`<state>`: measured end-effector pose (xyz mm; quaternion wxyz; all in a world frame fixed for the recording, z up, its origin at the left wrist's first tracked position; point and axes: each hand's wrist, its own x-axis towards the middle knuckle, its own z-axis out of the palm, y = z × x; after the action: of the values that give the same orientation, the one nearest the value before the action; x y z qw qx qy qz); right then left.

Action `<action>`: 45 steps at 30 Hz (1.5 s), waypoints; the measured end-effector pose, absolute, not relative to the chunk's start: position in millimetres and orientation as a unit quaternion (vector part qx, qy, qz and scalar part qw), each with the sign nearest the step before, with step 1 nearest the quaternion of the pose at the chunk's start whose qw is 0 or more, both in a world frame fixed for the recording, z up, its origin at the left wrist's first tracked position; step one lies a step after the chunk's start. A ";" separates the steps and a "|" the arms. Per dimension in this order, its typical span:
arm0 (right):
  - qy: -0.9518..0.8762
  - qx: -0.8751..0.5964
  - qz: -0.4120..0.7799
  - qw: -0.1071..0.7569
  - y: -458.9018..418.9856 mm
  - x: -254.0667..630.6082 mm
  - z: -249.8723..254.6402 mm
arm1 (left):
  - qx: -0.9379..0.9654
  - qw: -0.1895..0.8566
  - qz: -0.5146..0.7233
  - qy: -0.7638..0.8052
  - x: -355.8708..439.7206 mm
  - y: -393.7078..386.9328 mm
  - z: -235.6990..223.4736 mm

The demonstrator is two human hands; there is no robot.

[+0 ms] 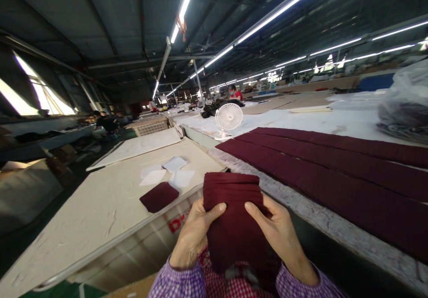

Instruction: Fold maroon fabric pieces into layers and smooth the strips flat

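A stack of maroon fabric pieces [236, 226] is held upright in front of my body, its top edges fanned into several layers. My left hand [197, 226] grips its left side, thumb across the front and fingers hidden behind. On the opposite side, my right hand [276, 222] pinches the same stack with the thumb in front. To the left, a maroon fabric piece [159, 197] lies on the cream board [110, 200], beside several white paper pieces [175, 164].
Long maroon fabric strips [301, 164] lie on the table at right. A small white fan [229, 116] stands at that table's near corner. A plastic-wrapped bundle [406, 97] sits far right. Farther back are a person in red [236, 93] and a person in dark clothes [106, 122].
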<state>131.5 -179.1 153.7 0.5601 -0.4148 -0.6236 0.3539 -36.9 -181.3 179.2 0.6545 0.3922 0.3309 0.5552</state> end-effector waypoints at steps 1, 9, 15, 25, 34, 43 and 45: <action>-0.620 -0.415 0.354 0.564 -178.4 131.2 153.1 | 0.393 0.657 0.552 0.329 -36.5 -181.4 178.9; -0.643 -0.420 0.311 0.559 -178.4 133.5 156.2 | 0.386 0.663 0.550 0.330 -33.3 -180.2 177.5; -0.651 -0.418 0.307 0.555 -177.1 134.1 153.4 | 0.370 0.649 0.567 0.346 -32.2 -178.6 176.4; -0.560 -0.382 0.371 0.635 -178.7 134.5 158.4 | 0.417 0.662 0.528 0.330 -38.4 -179.8 176.1; -0.605 -0.410 0.391 0.560 -177.8 129.8 154.1 | 0.390 0.655 0.553 0.336 -37.6 -180.5 176.8; -0.630 -0.426 0.327 0.561 -176.5 131.9 148.4 | 0.394 0.654 0.557 0.325 -35.7 -179.7 172.4; -0.610 -0.424 0.326 0.585 -176.0 132.2 147.7 | 0.405 0.657 0.546 0.327 -38.6 -178.5 171.0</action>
<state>132.2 -176.0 147.7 0.5847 -0.4236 -0.6101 0.3263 -38.6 -178.5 171.0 0.6565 0.4054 0.3272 0.5455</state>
